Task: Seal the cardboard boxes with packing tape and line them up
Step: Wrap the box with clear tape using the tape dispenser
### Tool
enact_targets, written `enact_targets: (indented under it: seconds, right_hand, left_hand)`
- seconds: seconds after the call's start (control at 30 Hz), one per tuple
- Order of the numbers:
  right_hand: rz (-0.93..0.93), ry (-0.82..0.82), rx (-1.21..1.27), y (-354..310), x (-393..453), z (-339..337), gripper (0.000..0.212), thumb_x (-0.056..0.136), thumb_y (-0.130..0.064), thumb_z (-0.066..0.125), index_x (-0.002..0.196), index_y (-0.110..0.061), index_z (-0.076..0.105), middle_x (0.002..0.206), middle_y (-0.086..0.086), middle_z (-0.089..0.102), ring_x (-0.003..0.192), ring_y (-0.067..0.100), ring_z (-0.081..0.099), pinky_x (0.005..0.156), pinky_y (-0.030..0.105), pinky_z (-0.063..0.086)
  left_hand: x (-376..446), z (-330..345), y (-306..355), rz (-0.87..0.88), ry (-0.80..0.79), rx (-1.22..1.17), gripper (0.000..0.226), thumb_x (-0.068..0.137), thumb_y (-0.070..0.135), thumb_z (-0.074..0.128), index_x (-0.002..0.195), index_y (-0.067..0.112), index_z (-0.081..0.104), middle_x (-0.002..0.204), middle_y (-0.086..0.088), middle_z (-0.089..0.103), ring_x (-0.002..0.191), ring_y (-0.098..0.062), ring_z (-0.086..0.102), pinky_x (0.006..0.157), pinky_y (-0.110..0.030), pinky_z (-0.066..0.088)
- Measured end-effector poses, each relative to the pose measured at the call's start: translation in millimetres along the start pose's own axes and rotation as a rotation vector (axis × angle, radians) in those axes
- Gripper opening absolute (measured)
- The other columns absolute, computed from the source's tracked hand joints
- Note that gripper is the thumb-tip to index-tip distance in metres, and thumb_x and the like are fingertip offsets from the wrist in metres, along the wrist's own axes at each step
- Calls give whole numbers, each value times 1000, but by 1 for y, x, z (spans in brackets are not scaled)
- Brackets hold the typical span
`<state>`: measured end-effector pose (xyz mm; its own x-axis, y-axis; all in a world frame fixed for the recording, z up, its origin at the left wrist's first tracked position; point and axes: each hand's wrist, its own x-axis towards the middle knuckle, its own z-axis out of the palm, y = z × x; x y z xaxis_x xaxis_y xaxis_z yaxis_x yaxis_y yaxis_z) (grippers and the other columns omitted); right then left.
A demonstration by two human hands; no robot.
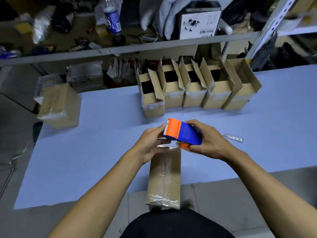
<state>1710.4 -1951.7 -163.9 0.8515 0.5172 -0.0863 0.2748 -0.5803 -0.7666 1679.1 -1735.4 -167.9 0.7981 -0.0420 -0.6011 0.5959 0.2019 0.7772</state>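
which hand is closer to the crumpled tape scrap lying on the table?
Right. The right hand grips the tape dispenser just left of the tape scrap; the left hand is farther left, beyond the dispenser.

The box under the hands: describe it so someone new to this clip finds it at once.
Start at the pale blue table and go to its near edge, below the tape dispenser held in both hands. The cardboard box lies there lengthwise, overhanging the edge. Unlike the open-flapped row of boxes at the far side, it is closed, with clear tape along its seam.

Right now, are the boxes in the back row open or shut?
Open: all five boxes in the back row have top flaps standing up, with dark interiors showing.
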Motion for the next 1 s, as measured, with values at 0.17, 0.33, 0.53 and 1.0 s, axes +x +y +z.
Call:
enact_targets:
  seconds: [0.17,0.33,0.53,1.0]
  right_hand:
    - [39,17,-23,-3,3,9,55,74,-44,82,119,-38,51,102,-17,62,93,10,62,77,36,55]
    - [79,28,30,-6,3,16,56,68,-49,75,117,-39,51,100,-22,61,91,6,61,73,23,53]
    - [52,9,-68,-3,5,20,54,76,-40,79,122,-37,51,103,-23,59,93,6,59,78,30,52]
    - [-87,-97,-564,21,5,4,69,85,-55,62,145,-34,34,117,-4,60,97,27,61,73,35,48]
  left_hand:
    - [4,-18,1,8,-50,29,31,96,40,58,101,13,71,90,-5,71,85,-20,66,78,-37,54]
    - [12,-29,3,-51,-117,-51,24,97,33,58,89,15,71,85,-3,69,82,-17,65,75,-35,53]
    - [21,-30,1,15,-43,197,19,95,18,61,80,11,69,75,-5,63,66,-14,57,61,-26,47]
    - [22,-31,-21,131,416,164,23,97,15,58,76,10,67,71,-4,54,48,-14,40,50,-27,44]
